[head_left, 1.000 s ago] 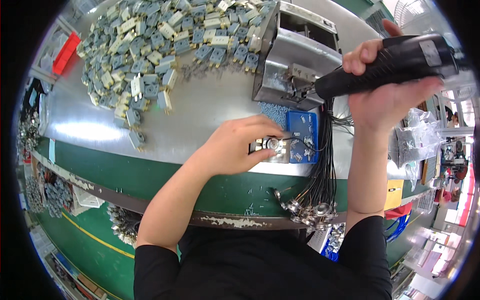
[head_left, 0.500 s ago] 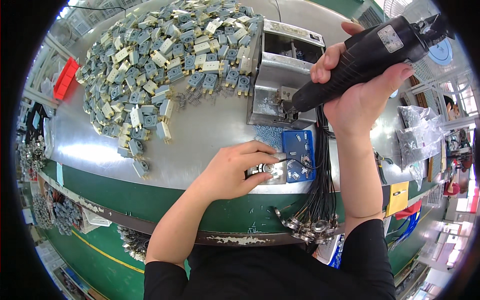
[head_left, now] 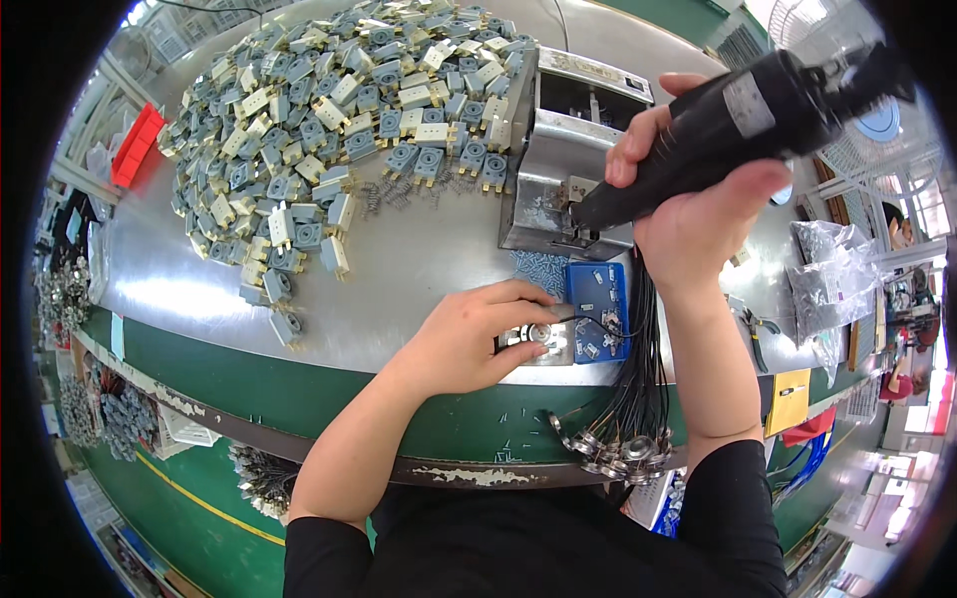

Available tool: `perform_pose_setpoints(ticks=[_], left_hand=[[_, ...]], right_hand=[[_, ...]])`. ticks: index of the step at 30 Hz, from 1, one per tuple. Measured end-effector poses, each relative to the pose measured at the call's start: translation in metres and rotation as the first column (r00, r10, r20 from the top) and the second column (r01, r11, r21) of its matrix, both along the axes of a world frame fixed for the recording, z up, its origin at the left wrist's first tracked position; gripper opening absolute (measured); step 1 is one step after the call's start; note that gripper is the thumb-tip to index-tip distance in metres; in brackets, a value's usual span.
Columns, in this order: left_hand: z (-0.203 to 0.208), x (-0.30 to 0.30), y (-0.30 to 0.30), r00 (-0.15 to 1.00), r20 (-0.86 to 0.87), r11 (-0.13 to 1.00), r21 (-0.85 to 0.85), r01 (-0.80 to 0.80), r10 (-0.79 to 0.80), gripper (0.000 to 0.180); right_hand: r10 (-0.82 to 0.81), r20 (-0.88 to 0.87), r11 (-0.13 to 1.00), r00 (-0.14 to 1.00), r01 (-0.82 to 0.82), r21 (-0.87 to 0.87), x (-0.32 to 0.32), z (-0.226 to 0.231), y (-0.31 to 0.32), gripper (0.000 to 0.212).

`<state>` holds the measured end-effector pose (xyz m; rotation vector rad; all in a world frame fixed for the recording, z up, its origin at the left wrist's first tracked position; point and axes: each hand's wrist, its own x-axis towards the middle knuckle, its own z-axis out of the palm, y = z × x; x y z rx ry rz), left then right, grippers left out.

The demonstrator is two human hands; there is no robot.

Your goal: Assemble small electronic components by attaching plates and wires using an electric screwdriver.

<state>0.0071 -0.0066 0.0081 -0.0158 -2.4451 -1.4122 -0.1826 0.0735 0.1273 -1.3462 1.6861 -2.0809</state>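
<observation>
My left hand (head_left: 474, 339) pinches a small round metal part (head_left: 539, 334) between thumb and fingers. That part rests on a flat metal block (head_left: 560, 350) at the table's near edge, and a thin black cable runs right from it. With my right hand (head_left: 693, 229) I grip a black electric screwdriver (head_left: 703, 130), tilted so its nose points down and left. Its nose is at the front of a metal screw feeder (head_left: 563, 149); the bit's tip is too small to make out. Blue-grey screws (head_left: 539, 267) lie heaped just before the feeder.
A large pile of grey and cream switch-like parts (head_left: 329, 120) covers the back left, with loose springs (head_left: 394, 191). A blue tray (head_left: 624, 299) holds small metal pieces. Black cables (head_left: 646, 349) with round metal ends hang over the edge. Pliers (head_left: 758, 344) and plastic bags (head_left: 832, 269) lie right.
The screwdriver's nose has moved slightly left, closer to the feeder's front. My left hand keeps its pinch on the round metal part. The whole view has shifted a little.
</observation>
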Motion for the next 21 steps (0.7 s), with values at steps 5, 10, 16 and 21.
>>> perform_pose_setpoints(ticks=[5,10,16,21], left_hand=[[-0.001,0.002,0.005,1.0,0.006,1.0,0.0,0.006,-0.006,0.034],[-0.008,0.006,0.004,1.0,-0.003,1.0,0.012,-0.004,0.004,0.035],[-0.013,0.005,-0.002,0.999,-0.036,1.0,-0.009,-0.017,0.017,0.031],[-0.011,0.006,-0.003,0.999,-0.04,1.0,-0.024,-0.017,0.016,0.029]], right_hand=[[0.002,0.007,0.999,1.0,-0.002,0.034,0.001,0.001,0.002,0.118],[0.076,0.235,0.994,0.969,-0.092,0.062,0.01,0.011,0.004,0.117],[0.409,0.383,0.904,0.829,-0.424,-0.048,0.034,0.003,0.028,0.125],[0.425,0.402,0.895,0.811,-0.442,-0.054,0.05,-0.012,0.027,0.128]])
